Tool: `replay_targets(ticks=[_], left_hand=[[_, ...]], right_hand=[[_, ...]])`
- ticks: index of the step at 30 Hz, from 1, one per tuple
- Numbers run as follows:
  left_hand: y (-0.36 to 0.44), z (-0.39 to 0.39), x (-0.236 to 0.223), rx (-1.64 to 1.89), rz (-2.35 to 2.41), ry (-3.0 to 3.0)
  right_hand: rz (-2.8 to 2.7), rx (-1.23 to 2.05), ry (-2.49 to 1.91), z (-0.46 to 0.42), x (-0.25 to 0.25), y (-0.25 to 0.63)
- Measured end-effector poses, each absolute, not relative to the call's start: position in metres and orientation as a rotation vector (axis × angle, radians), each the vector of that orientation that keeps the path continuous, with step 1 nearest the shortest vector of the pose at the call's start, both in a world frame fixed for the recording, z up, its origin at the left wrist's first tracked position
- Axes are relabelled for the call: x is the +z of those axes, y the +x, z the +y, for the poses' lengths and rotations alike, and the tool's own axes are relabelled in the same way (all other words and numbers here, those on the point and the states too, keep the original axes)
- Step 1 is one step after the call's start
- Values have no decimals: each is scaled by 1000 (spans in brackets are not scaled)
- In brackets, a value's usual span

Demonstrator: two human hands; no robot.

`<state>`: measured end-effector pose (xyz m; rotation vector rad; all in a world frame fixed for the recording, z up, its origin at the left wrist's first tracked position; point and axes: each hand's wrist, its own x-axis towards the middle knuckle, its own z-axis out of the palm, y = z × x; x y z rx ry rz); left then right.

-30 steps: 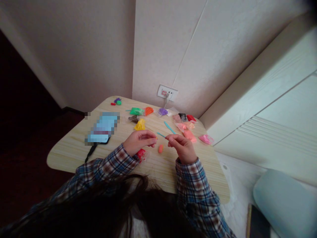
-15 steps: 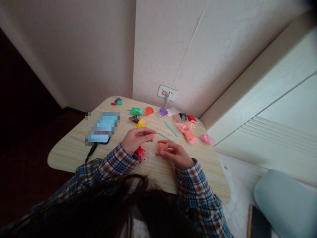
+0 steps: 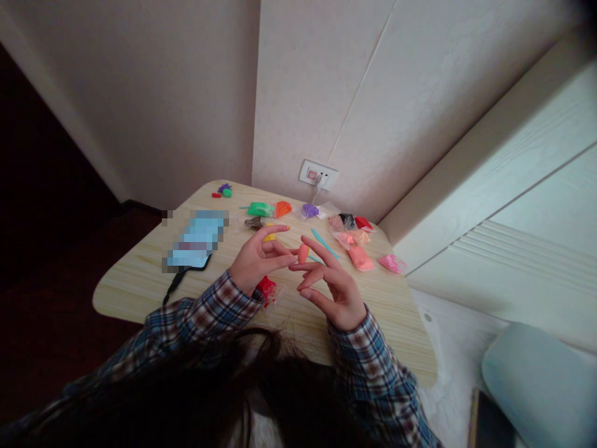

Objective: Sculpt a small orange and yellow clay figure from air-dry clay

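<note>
A small orange lump of modelling clay is held up between my two hands above the table. My right hand has it between the index and middle fingers, with the thumb apart below. My left hand meets the lump's left side with its thumb and a finger. Its index finger points away, with a tiny yellow-orange speck at the tip. Behind my right fingers a thin blue stick is partly hidden. Under my left wrist lies a bag of red clay.
On the pale wooden table are a phone with a cable, a blue clay knife, and bags of green, purple, coral and pink clay. Small shaped pieces sit at the far left corner.
My right hand has lifted the orange lump up and left to meet my left hand. My left index finger has straightened away from the thumb.
</note>
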<state>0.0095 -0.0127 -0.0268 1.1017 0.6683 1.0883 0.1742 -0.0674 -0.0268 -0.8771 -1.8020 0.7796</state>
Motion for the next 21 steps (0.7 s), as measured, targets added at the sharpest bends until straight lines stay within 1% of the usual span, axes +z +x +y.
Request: replay_targets(ticks=[11, 16, 21], left_hand=[[10, -15, -24, 1032, 505, 1026], [9, -13, -26, 957, 413, 918], [7, -9, -30, 907, 389, 836]], right_hand=[[-1908, 639, -824, -71, -20, 172], [-1760, 484, -817, -73, -20, 174], [-1594, 353, -928, -72, -24, 171]])
